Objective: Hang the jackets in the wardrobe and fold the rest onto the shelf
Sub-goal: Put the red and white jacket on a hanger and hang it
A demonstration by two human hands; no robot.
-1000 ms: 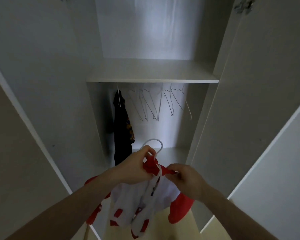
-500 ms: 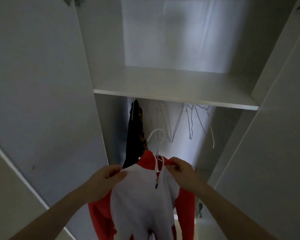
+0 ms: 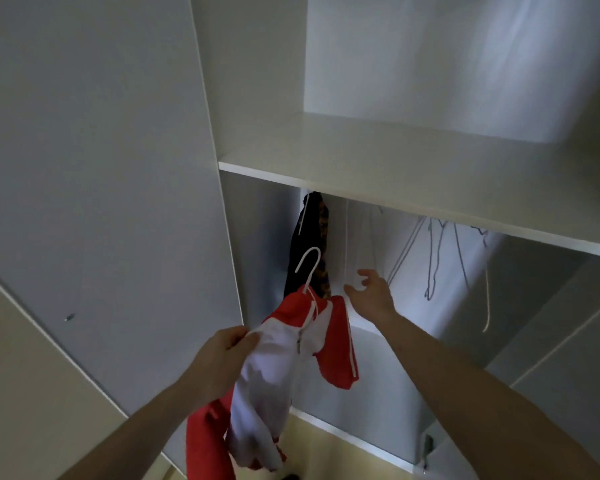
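Item: red-and-white jacket (image 3: 274, 368), zip front, mounted on a white hanger (image 3: 308, 268). Position: low centre of the view, in front of the open wardrobe (image 3: 264, 98), below the level of the shelf (image 3: 395, 168). The hanger's hook stands free above the red collar, overlapping the dark garment behind it in the view; it is not on any rail. One red sleeve with white stripes hangs to the right of the body, the other red sleeve trails downward at lower left (the white body is bunched and twisted, so the front panel cannot be read in full).

Left hand (image 3: 219, 358): fingers curled, gripping the jacket at its left shoulder, where white cloth meets the hanger's arm. It carries the garment's whole weight. The jacket hangs to the right of and below this hand.

Right hand (image 3: 369, 292): clear of the jacket, just to the right of the collar and slightly higher. Fingers spread and relaxed, thumb apart, palm turned toward the wardrobe interior. It holds nothing; whether the fingertips touch the back panel cannot be told.

Also present: dark garment (image 3: 309, 247) with a patterned patch, hanging under the shelf at the left of the compartment. Several empty wire hangers (image 3: 437, 258) hang under the shelf to the right, well apart from the jacket.
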